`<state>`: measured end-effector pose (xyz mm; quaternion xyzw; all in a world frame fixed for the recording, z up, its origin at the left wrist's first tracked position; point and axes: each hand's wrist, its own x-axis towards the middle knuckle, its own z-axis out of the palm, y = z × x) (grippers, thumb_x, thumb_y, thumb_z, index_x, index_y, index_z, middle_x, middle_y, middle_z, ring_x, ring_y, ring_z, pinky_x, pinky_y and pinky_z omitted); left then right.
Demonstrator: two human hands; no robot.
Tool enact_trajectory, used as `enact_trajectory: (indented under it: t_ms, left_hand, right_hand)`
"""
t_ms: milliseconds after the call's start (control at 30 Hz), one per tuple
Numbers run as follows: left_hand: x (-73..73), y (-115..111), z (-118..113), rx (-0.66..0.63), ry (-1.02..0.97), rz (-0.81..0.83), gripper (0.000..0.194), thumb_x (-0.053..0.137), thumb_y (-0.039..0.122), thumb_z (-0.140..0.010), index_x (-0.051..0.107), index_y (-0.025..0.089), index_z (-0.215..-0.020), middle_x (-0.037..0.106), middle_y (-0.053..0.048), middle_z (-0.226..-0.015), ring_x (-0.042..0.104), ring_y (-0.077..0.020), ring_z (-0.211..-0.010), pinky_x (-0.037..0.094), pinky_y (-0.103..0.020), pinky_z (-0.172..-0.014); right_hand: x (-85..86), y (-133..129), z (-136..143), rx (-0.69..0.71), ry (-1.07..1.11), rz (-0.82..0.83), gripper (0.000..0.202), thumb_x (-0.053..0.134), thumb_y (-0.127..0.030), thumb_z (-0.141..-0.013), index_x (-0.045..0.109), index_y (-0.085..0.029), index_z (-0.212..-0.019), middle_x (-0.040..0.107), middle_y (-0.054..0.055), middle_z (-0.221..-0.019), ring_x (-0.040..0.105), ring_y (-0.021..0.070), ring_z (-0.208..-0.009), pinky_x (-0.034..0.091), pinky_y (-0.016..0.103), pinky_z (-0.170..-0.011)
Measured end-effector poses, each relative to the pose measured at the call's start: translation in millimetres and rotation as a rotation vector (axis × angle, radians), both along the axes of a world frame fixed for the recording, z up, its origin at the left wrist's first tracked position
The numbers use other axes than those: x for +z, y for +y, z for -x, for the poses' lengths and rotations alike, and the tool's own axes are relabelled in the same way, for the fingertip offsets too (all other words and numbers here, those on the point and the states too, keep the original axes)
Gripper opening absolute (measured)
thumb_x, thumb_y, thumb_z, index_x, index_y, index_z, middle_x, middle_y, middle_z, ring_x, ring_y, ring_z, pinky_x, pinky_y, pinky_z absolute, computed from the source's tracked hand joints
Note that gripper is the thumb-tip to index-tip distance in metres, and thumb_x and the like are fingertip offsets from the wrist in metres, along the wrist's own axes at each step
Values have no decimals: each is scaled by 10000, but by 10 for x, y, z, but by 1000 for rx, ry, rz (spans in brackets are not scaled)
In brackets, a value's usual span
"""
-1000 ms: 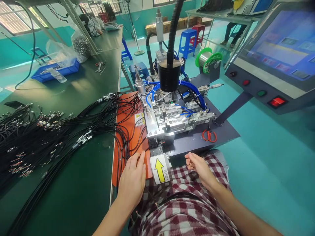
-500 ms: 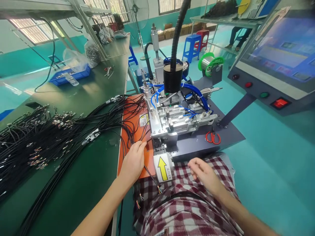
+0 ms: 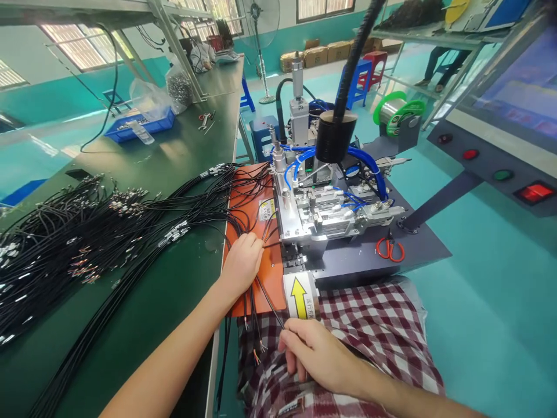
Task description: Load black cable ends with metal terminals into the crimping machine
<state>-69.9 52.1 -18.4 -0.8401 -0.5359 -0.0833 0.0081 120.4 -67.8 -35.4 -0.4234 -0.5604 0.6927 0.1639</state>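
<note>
My left hand [image 3: 242, 262] is closed around several black cables over the orange board [image 3: 272, 284]. Their stripped ends with thin coloured wires [image 3: 256, 355] hang below it, over my lap. Lower right, my right hand [image 3: 311, 351] pinches one black cable [image 3: 270, 301] near its end; the tip is hidden by the fingers. Just above that hand sits a white cover with a yellow arrow [image 3: 299, 299], at the front of the metal machine [image 3: 331, 215]. More black cables run from the board to the machine's left side.
Bundles of black cables [image 3: 143, 215] spread over the green table [image 3: 165, 337] at left, with a blue tray [image 3: 141, 125] behind. Red-handled snips [image 3: 390, 248] lie on the machine base. A solder wire spool [image 3: 398, 113] and a control panel [image 3: 491, 157] stand at right.
My right hand has moved left and down from above my lap and taken hold of a cable's end. My left hand stays on the cables. The view has shifted slightly.
</note>
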Motion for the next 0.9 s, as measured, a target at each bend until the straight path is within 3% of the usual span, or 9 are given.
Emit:
enact_trajectory:
  t_ms: [233, 400, 500, 600, 700, 900]
  left_hand:
    - [-49, 87, 19, 27, -2, 34, 208, 368, 160, -909, 564, 168, -839, 573, -74, -879, 529, -216, -848, 417, -351, -786]
    - [113, 105, 41, 38, 30, 79, 90, 486, 188, -844, 544, 170, -910, 564, -68, -935, 518, -224, -881, 408, -344, -761]
    - [238, 115, 72, 63, 71, 92, 247, 587, 273, -780, 536, 159, -993, 551, -95, -1021, 492, -263, -936, 396, -384, -787]
    - [294, 145, 90, 73, 104, 115, 196, 597, 269, -753, 561, 160, -912, 555, -105, -997, 475, -284, -956, 377, -417, -811]
    - [270, 192, 82, 41, 104, 152, 27, 551, 197, -745, 562, 172, -745, 566, -88, -902, 486, -267, -923, 363, -407, -805]
    - [210, 284, 93, 27, 44, 211, 53, 526, 145, -694, 557, 178, -667, 593, -52, -753, 517, -226, -793, 358, -348, -700]
  right_hand:
    - [-32, 25, 53, 20, 98, 149, 262, 406, -316, -922, 535, -178, -741, 580, -30, -565, 501, 80, -413, 350, 181, -432]
    - [38, 72, 122, 2, 156, 225, 319, 452, -430, -898, 513, -177, -715, 587, -26, -558, 516, 83, -396, 345, 190, -429]
    - [67, 111, 164, -34, 216, 279, 394, 452, -558, -861, 492, -183, -745, 583, -34, -547, 514, 86, -369, 332, 194, -412]
    - [70, 150, 206, -58, 230, 319, 427, 466, -604, -818, 496, -180, -780, 577, -43, -531, 509, 83, -351, 324, 193, -403]
    - [79, 164, 209, -63, 254, 323, 399, 470, -575, -810, 485, -184, -729, 569, -46, -502, 496, 75, -341, 305, 187, -394]
    - [231, 60, -147, 72, 150, 311, 310, 457, -415, -863, 496, -182, -663, 570, -29, -507, 484, 70, -369, 310, 177, -395]
